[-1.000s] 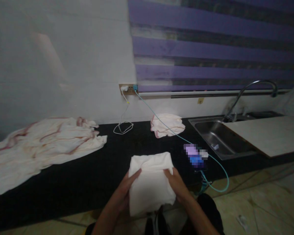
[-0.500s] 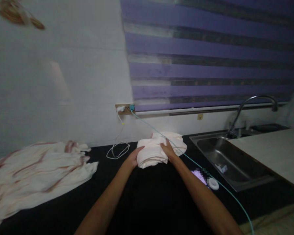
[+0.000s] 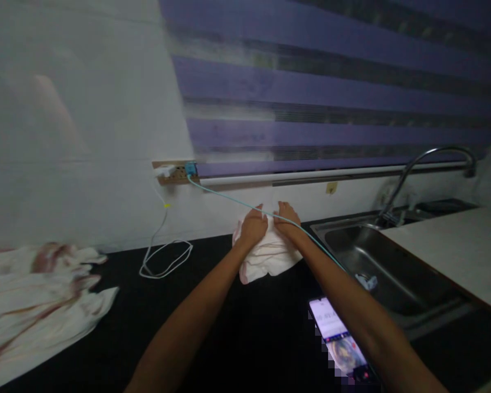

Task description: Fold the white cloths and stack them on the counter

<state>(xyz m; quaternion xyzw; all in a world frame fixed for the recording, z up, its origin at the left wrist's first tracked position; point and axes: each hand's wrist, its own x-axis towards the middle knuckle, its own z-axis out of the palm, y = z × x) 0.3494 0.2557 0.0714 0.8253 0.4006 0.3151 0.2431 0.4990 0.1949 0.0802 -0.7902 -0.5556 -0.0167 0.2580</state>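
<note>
- The worktop [image 3: 106, 338] is dark and runs along the wall. At its left end lies a large, unfolded cloth with reddish stripes [image 3: 36, 305], spread loosely and not yet folded.
- The sink [image 3: 376, 262] sits at the right, with a pale board [image 3: 458, 245] over its far part and the tap [image 3: 429, 164] behind it.
- The stack of folded cloths [image 3: 268, 254] rests at the back of the worktop, near the wall and just left of the sink. As a judgement, the folding of this piece is done and it is being set in place. The striped cloth at the left is what remains.
- The long axis of the stack runs roughly left to right, along the wall. Its folded edges face you, with one corner hanging toward the lower left.
- Your left hand [image 3: 252, 228] presses on the upper left of the stack, with its fingers curled down onto the fabric.
- Your right hand [image 3: 287, 217] rests on the upper right, fingers bent and flat on the cloth, with a teal cable [image 3: 229, 197] crossing over it.
- A phone [image 3: 339, 338] lies face up near your right forearm.
</note>
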